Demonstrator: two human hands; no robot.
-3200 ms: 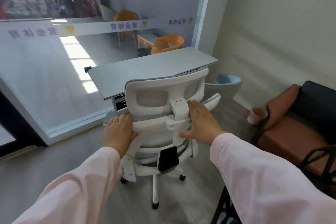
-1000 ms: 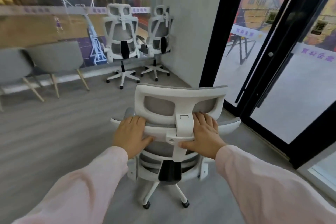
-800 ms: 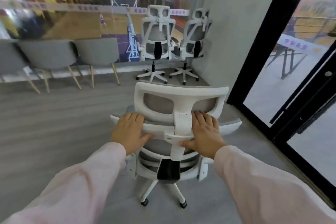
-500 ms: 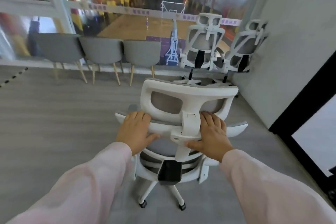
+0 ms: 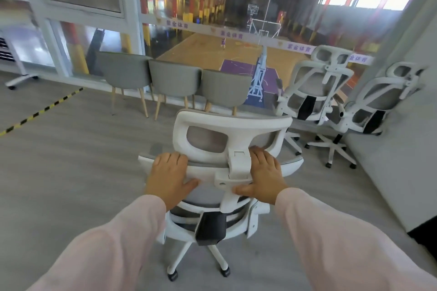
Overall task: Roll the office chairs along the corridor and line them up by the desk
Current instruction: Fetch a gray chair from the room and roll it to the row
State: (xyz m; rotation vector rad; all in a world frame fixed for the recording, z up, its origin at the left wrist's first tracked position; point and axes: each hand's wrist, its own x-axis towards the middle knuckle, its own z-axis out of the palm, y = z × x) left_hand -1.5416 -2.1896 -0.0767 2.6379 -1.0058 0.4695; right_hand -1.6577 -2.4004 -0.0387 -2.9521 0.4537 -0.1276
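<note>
Two parked office chairs (image 5: 318,82) ahead right

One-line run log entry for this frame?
left hand: grips office chair backrest | right hand: grips same backrest | chair: upright on castors | ahead right: two parked chairs by wall

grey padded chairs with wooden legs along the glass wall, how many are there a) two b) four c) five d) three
d: beyond the near white mesh office chair, three grey padded chairs with wooden legs stand side by side along the glass wall, left of the two parked white mesh office chairs.
</note>
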